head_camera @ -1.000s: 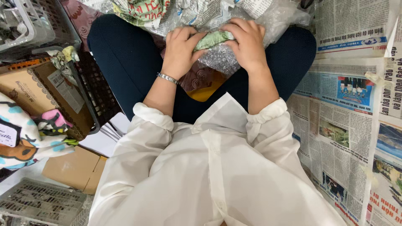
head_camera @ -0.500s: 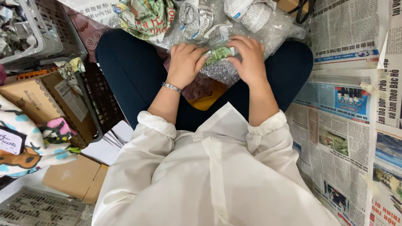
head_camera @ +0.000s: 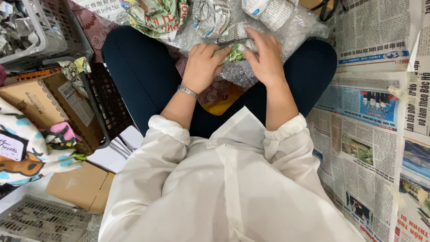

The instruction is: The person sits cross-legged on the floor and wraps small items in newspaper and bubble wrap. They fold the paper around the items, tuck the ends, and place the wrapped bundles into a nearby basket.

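Left hand curled, palm down, fingertips pinching the near end of a small green-patterned bundle. Right hand cupped over the bundle's other side, fingers bent round it. Bundle sits between the two hands, resting on a sheet of bubble wrap across the lap. Just beyond the fingers: newspaper-wrapped lumps. Silver bracelet on left wrist. Out past the left hand, a dark plastic basket; past the right, spread newspaper on the floor
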